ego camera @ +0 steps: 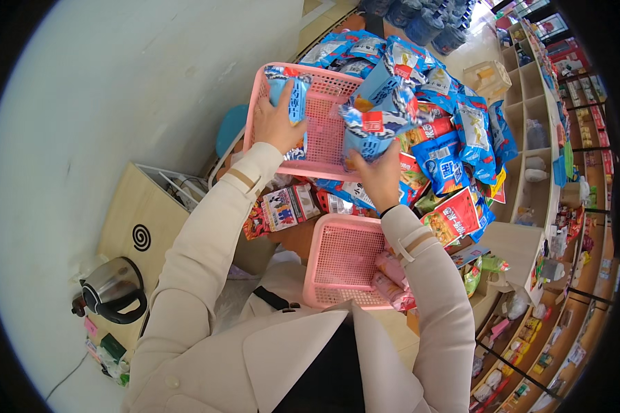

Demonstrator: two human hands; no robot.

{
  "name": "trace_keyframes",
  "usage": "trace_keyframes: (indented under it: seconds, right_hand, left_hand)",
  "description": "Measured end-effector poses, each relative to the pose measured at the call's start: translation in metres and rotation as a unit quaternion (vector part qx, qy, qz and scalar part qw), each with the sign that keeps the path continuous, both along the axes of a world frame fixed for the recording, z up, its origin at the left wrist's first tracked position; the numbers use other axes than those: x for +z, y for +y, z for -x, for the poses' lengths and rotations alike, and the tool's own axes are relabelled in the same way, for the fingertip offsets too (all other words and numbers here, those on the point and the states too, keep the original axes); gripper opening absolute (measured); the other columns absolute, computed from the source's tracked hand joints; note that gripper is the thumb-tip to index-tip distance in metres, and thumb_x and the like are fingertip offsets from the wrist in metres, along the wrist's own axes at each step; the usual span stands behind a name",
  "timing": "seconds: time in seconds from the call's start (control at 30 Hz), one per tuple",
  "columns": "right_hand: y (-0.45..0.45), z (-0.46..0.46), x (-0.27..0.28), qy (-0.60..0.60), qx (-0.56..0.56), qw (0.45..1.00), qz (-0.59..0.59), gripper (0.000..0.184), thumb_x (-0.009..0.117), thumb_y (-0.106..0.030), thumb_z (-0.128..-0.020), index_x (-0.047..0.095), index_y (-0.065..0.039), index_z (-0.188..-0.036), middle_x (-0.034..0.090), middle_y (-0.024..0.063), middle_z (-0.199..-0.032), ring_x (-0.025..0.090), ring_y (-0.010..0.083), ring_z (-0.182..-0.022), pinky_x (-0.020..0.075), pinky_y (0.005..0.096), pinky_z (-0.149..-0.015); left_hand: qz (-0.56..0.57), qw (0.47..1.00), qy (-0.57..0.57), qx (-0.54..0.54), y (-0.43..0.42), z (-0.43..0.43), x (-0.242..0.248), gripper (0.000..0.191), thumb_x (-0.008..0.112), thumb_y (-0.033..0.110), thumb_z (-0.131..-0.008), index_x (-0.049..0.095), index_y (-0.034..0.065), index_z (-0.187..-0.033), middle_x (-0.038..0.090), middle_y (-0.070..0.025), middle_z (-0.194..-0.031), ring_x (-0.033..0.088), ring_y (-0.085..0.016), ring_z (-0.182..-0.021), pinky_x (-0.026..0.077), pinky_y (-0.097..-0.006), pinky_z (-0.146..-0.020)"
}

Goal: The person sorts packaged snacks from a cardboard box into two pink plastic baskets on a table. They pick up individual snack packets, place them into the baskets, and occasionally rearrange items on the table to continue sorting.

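A pink plastic basket [323, 124] with a perforated bottom lies across the pile in front of me. At its left end my left hand [279, 124] grips a light-blue snack bag [298, 98] standing against the basket wall. My right hand [382, 173] holds another blue snack bag [369, 139] by its lower part, over the basket's right end. Just behind that bag is a further light-blue snack bag [382, 85], partly hidden. Nearer my body, a second pink basket [346, 253] contains several pink packets [390, 289] at its right side, partly covered by my right sleeve.
Many blue snack packs [473, 129] and red food packets [452, 217] are heaped behind and to the right. An electric kettle [113, 289] stands on a wooden cabinet [160, 206] at left, beside a white wall [134, 77]. Stocked shelves [537, 320] line the right; large water bottles [423, 23] stand far back.
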State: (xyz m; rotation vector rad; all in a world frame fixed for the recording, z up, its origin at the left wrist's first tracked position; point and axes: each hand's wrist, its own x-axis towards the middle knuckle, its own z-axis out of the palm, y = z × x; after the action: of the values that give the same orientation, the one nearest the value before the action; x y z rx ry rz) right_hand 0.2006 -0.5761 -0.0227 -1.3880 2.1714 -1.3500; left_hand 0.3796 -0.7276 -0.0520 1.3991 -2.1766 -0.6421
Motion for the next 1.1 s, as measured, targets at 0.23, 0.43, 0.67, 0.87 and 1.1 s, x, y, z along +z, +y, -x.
trace_keyframes:
  seconds: [0.23, 0.43, 0.67, 0.87, 1.1]
  right_hand:
    - [-0.057, -0.008, -0.003, 0.020, 0.027, 0.986, -0.162, 0.071, 0.080, -0.048, -0.077, 0.047, 0.008, -0.104, 0.067, 0.0308, -0.088, 0.067, 0.0464, -0.084, 0.0526, 0.0501, -0.072]
    - [-0.095, -0.009, -0.034, 0.013, -0.013, 0.971, -0.238, 0.077, 0.075, -0.059, -0.078, 0.057, 0.010, -0.107, 0.070, 0.0282, -0.097, 0.069, 0.0427, -0.093, 0.0536, 0.0453, -0.082]
    - [-0.080, -0.003, -0.060, 0.010, 0.075, 0.965, -0.250, 0.081, 0.063, -0.049, -0.089, 0.037, 0.007, -0.141, 0.057, 0.0350, -0.125, 0.058, 0.0468, -0.114, 0.0485, 0.0471, -0.095]
    - [-0.018, 0.027, -0.030, 0.057, 0.155, 0.927, -0.337, 0.046, 0.062, -0.046, -0.090, 0.073, -0.001, -0.091, 0.069, 0.0232, -0.084, 0.068, 0.0388, -0.087, 0.0535, 0.0439, -0.075]
    - [-0.005, 0.070, -0.018, 0.017, -0.014, 0.974, -0.226, 0.067, 0.080, -0.059, -0.071, 0.068, 0.004, -0.090, 0.071, 0.0162, -0.086, 0.070, 0.0325, -0.078, 0.0536, 0.0388, -0.066]
  left_hand:
    - [0.126, 0.981, -0.148, -0.018, 0.009, -0.009, -0.001, 0.081, 0.071, 0.028, -0.079, 0.036, 0.0108, -0.151, 0.021, -0.0286, -0.157, 0.015, -0.045, -0.148, 0.014, -0.0609, -0.117]
    - [0.130, 0.980, -0.136, -0.065, 0.009, -0.009, -0.003, 0.073, 0.060, 0.018, -0.083, 0.035, 0.0120, -0.152, 0.017, -0.0161, -0.163, 0.008, -0.039, -0.152, 0.007, -0.0626, -0.118]
    - [0.118, 0.958, -0.115, -0.234, 0.019, 0.013, -0.007, 0.069, 0.060, 0.030, -0.087, 0.036, 0.0241, -0.152, 0.024, -0.0079, -0.163, 0.015, -0.039, -0.150, 0.006, -0.0641, -0.118]
    - [0.103, 0.941, -0.194, -0.258, 0.017, 0.014, -0.015, 0.082, 0.060, 0.062, -0.086, 0.031, 0.0281, -0.155, 0.019, -0.0105, -0.164, 0.011, -0.043, -0.150, 0.000, -0.0617, -0.119]
    - [0.097, 0.937, -0.208, -0.262, 0.017, 0.015, -0.015, 0.080, 0.059, 0.063, -0.087, 0.031, 0.0312, -0.155, 0.019, -0.0119, -0.164, 0.010, -0.045, -0.150, 0.001, -0.0623, -0.118]
